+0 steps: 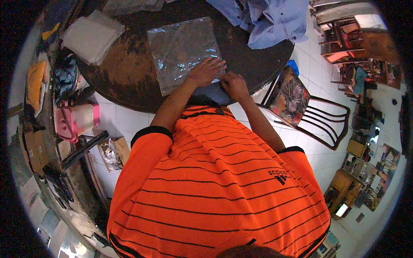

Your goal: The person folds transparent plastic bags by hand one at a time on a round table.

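A clear plastic bag [184,48] lies flat on the dark round table [129,69], shining where light catches its creases. My left hand [207,71] rests palm down across its near right corner, fingers stretched out. Just right of that corner is my right hand [234,85], its fingers curled in at the bag's edge. Whether they pinch the plastic is hidden. Light blue cloth garments [277,22], one with dark buttons, are heaped at the far right of the table and hang over its rim. A stack of plastic bags [92,37] lies to the left.
A chair with a floral seat [288,96] stands right of the table. On the left are a pink-lidded container [77,121] and an open cardboard box [113,153] on the tiled floor. Cluttered shelves [348,183] line the right wall.
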Action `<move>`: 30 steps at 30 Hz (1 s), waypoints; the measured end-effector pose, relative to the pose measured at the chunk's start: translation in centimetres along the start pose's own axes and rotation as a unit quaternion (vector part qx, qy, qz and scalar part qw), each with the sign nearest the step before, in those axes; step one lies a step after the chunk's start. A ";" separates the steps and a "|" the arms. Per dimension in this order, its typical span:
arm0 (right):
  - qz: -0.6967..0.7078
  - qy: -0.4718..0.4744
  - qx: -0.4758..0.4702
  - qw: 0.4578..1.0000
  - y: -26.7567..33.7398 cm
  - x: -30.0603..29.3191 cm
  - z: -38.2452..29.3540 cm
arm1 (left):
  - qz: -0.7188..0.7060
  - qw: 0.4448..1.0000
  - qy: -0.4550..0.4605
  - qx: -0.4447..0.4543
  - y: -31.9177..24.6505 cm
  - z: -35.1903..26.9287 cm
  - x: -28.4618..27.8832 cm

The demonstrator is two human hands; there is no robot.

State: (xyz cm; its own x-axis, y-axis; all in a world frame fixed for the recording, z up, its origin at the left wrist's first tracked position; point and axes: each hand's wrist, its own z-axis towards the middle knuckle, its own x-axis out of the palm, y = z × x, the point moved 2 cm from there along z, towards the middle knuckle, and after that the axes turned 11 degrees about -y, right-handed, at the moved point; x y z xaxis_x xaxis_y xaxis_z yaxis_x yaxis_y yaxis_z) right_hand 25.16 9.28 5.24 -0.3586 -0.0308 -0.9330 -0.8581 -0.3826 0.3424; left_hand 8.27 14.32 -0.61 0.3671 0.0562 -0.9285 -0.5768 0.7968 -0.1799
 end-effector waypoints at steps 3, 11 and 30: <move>-0.027 -0.041 -0.030 0.998 0.3 -0.2 -0.4 | 0.003 1.000 0.020 -0.001 -0.1 0.1 -0.3; 0.009 -0.119 -0.012 0.993 -0.4 0.5 -2.6 | -0.035 0.999 -0.012 -0.004 0.0 0.0 0.0; 0.053 -0.126 0.030 0.990 -2.0 -1.0 -5.7 | -0.008 1.000 -0.008 -0.012 0.2 0.1 -0.1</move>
State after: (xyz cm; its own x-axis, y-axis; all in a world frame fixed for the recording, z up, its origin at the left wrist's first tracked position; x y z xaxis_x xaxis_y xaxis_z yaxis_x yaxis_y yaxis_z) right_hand 29.36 4.83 4.86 -0.5209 0.1668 -0.8372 -0.8287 -0.3341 0.4491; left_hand 8.20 14.53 -0.52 0.3873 0.0533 -0.9204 -0.5879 0.7833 -0.2020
